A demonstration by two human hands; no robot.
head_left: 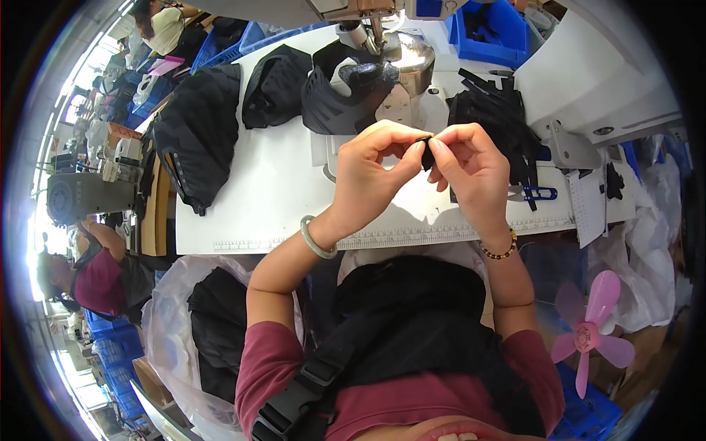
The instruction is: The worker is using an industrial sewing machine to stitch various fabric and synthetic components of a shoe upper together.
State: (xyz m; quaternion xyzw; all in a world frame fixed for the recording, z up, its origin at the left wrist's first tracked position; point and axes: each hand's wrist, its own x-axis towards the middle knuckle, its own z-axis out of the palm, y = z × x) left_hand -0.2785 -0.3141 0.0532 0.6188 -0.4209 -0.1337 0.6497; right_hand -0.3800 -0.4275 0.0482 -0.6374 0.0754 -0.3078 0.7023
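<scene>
Above the white sewing table, my left hand and my right hand meet fingertip to fingertip. Between them they pinch a small black strip of fabric, folded and mostly hidden by the thumbs and fingers. Just beyond my left hand, a dark, curved fabric piece lies at the foot of the sewing machine. To the right of my right hand is a heap of black strips. Blue-handled thread snips lie near that heap.
More dark fabric pieces are stacked on the table's left. A blue bin stands at the back right. A ruler strip runs along the front edge. A pink fan is at lower right, and a plastic bag at lower left.
</scene>
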